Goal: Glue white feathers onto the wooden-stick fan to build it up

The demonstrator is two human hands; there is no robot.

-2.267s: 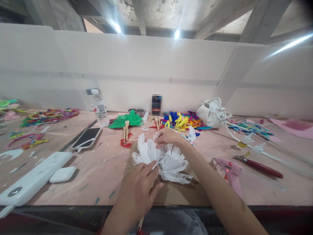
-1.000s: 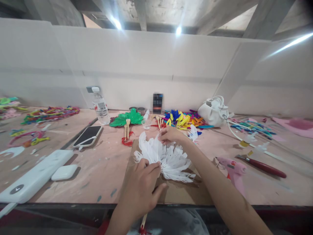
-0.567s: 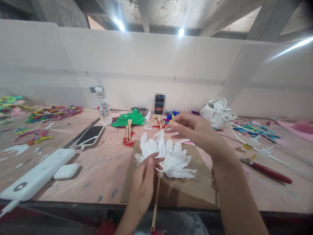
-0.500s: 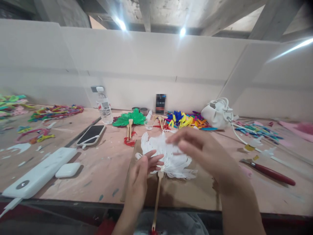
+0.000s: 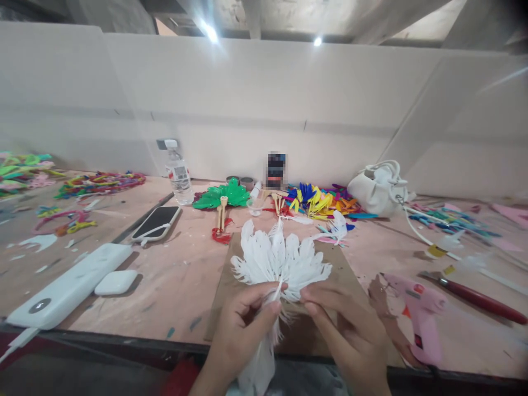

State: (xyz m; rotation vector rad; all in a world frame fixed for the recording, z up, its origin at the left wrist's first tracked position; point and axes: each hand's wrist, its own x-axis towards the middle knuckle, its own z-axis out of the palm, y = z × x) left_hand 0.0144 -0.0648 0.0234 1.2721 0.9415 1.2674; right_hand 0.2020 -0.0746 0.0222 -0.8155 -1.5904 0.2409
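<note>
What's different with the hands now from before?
The left hand came off the white feather spread and now pinches a loose feather, its broad end toward the person. The right hand drew back from the spread's far edge to its near right side; whether it holds anything is unclear. The spread stayed on the cardboard; the bottle stayed too.

This looks like a craft workshop: a pink hot-glue gun [image 5: 425, 309] and a red-handled hand tool [image 5: 484, 300] lie at four o'clock, dyed feathers [image 5: 318, 202] heap up at three, cut white scraps [image 5: 45, 242] litter the stained worktable [image 5: 165, 297] at nine, and bare concrete beams [image 5: 251, 16] cross overhead at twelve.
</note>
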